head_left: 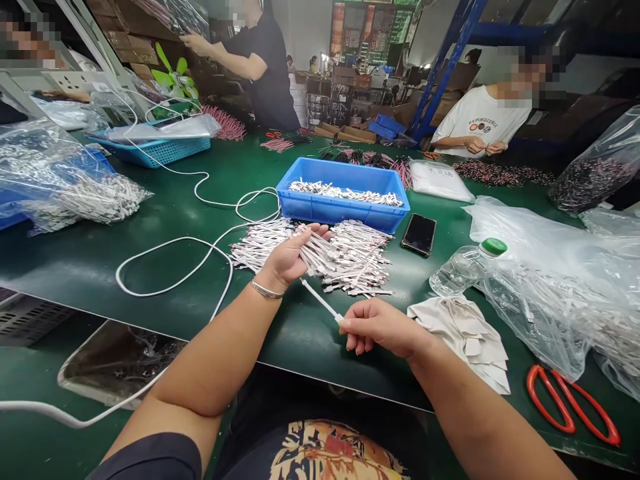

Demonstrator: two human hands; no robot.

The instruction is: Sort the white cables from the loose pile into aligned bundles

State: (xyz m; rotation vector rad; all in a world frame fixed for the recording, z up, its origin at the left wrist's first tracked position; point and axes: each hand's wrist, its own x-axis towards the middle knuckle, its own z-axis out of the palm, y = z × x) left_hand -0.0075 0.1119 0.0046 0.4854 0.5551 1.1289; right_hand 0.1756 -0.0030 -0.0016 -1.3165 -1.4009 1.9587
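My left hand (290,257), with a metal bracelet at its wrist, is closed around a bundle of short white cables (317,252). It is held over a pile of similar short white cables (361,257) on the green table. Closer to me, my right hand (373,327) pinches a single white cable (321,299) by its connector end. The cable's far end points up and left, toward my left hand. Just behind the pile stands a blue bin (345,212) with many small white pieces (345,192) inside.
Right of the pile are a phone (419,234), a clear bottle (463,267), white cloths (463,340) and red-handled scissors (573,407). Plastic bags (545,287) cover the right side. A long white cord (173,292) loops on the left. Co-workers (485,123) are across the table.
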